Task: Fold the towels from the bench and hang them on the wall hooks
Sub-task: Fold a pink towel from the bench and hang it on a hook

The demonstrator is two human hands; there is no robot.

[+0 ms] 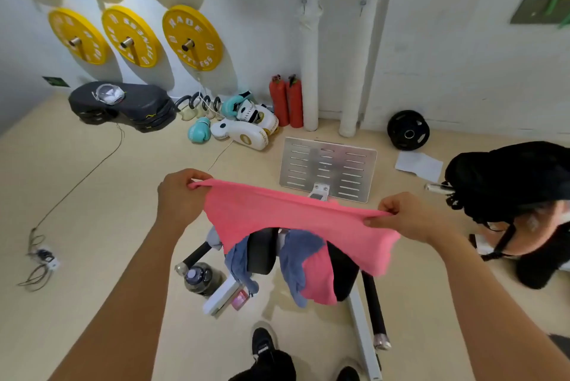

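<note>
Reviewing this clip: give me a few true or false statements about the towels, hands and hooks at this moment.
1. Both hands, left hand and right hand, grip the pink towel. True.
2. A towel already hangs on a wall hook. False: both visible hooks are bare.
3. Blue towels lie on the bench. True.
4. The held towel is blue. False: it is pink.

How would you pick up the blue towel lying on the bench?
Pinch the blue towel at its top bunched part on the bench, coming from above. It drapes over the edge beside another pink towel, so lifting upward pulls it free without dragging that one.
</note>
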